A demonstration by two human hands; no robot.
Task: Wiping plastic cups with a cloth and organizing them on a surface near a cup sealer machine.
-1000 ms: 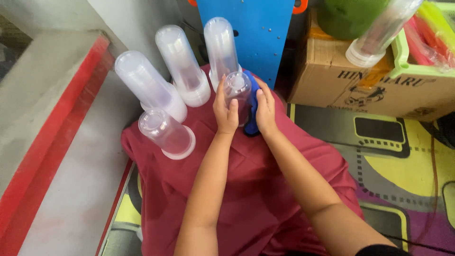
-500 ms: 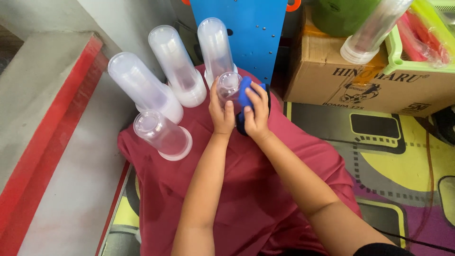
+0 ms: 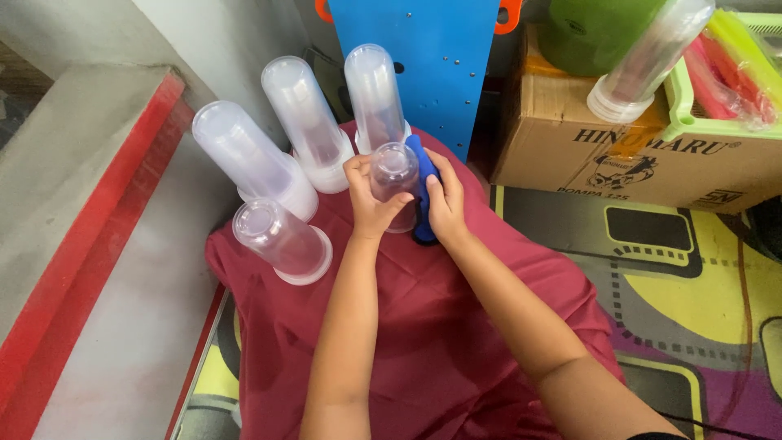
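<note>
L hand (image 3: 368,202) clamping clear plastic cylinder (image 3: 394,175), R hand (image 3: 444,202) pressing blue cloth (image 3: 421,195) against it; 4 similar cylinders (image 3: 281,232) standing upended just left of grip.

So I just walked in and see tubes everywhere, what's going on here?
A person holds a clear tube upright in the left hand and presses a blue cloth to its side with the right hand. Four more tubes stand on the red cloth to their left.
</note>
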